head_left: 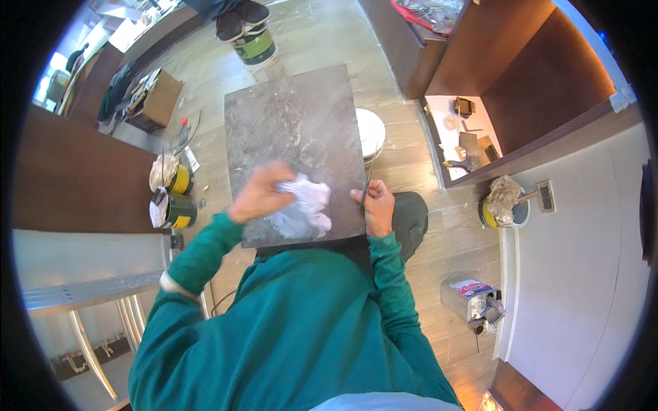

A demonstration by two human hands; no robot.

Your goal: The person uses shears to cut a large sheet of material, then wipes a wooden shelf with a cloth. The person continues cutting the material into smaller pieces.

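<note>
My left hand (264,194), blurred by motion, grips a crumpled white cloth (306,203) over the near part of a dark, scuffed board (291,113). Part of the cloth touches or hovers close above the board; the blur hides which. At the board's right edge my right hand (378,207) is closed, its thumb over the edge. A thin, dark, slightly curved strip (368,179) runs between that thumb and the fingers. Whether they also press on the board is hidden. The board lies in front of my body, with a white round bucket (371,132) partly under its right side.
Several buckets with wrapped tops stand at left, one a dark bucket (179,211). On the right are a bucket with a covered tool (506,203), a metal can (469,299) and an open cabinet (473,140) holding tools. Another person's shoes (241,20) rest near a green-labelled bucket (255,48).
</note>
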